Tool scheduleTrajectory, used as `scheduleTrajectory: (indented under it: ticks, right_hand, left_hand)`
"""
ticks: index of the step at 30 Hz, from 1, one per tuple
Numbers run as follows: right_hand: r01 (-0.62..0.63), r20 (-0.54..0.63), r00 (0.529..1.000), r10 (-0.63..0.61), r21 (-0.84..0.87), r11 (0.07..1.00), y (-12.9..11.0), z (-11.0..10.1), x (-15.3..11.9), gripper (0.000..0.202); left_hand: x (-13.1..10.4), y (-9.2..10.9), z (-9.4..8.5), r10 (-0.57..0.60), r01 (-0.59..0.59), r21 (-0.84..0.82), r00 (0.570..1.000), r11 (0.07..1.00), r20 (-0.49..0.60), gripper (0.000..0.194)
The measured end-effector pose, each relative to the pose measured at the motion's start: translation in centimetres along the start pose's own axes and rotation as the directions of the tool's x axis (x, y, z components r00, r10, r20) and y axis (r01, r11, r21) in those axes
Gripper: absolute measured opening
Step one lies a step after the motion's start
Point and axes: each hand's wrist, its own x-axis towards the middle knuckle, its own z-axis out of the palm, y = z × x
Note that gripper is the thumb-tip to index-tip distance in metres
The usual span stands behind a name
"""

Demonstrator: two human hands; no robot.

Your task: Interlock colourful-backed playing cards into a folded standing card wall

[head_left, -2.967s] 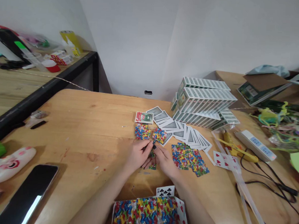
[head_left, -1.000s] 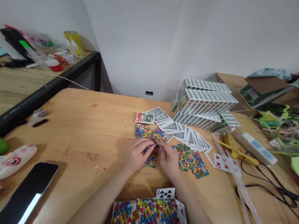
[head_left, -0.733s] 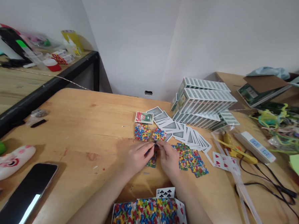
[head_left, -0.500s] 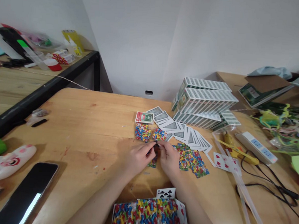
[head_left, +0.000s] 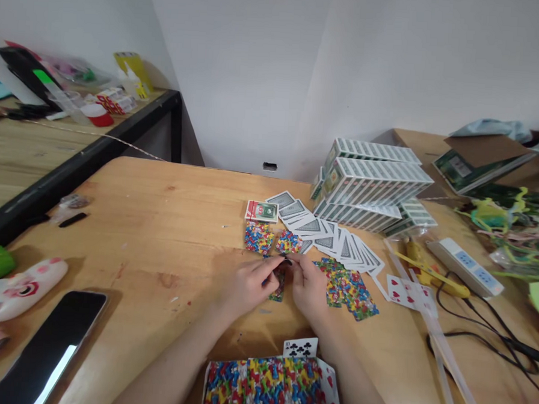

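My left hand and my right hand meet over the middle of the table, fingers pinched together. Between their fingertips is a small black piece, too small to name. Under the hands lies a partly hidden multicoloured patterned piece. Two more colourful patterned pieces, one on the left and one on the right, sit just beyond my fingers. To the right lie overlapping colourful sheets. Close to my body is a row of colourful patterned panels with a ten of clubs sticking out behind it.
Face-down playing cards fan out beside a card box. Stacked card packs stand behind. On the right are a yellow glue gun, a power strip and black cables; a phone lies at left.
The view has shifted slightly, and both hands appear a little further right. The fingers still pinch at the small black piece.
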Motion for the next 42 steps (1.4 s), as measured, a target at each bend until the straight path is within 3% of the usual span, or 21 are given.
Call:
scheduleTrajectory:
  ticks: [9,19,26,32,42]
  right_hand:
    - [0.064,0.022,0.998,-0.066,0.077,0.995,-0.1,0.1,0.2,0.021]
    - [0.043,-0.001,0.999,-0.043,0.088,0.995,-0.2,0.3,0.4,0.015]
    - [0.168,0.054,0.984,-0.169,0.023,0.986,-0.3,-0.2,0.2,0.021]
    - [0.238,0.087,0.968,-0.237,0.005,0.971,-0.3,-0.1,0.1,0.028]
    - [0.217,0.111,0.974,-0.199,-0.183,0.959,-0.3,0.4,0.0,0.027]
  left_hand:
    - [-0.2,-0.5,0.6,-0.182,0.171,-0.126,0.980,0.977,-0.077,0.013]
    - [-0.6,-0.5,-0.1,-0.094,0.094,-0.033,0.996,0.995,-0.009,0.026]
    - [-0.7,-0.7,-0.3,-0.065,0.065,-0.023,0.998,0.998,-0.020,0.028]
    - [-0.5,-1.3,0.0,-0.168,0.164,-0.088,0.985,0.983,-0.048,0.015]
    - [0.3,-0.5,0.6,-0.318,0.306,-0.107,0.941,0.946,-0.117,0.011]
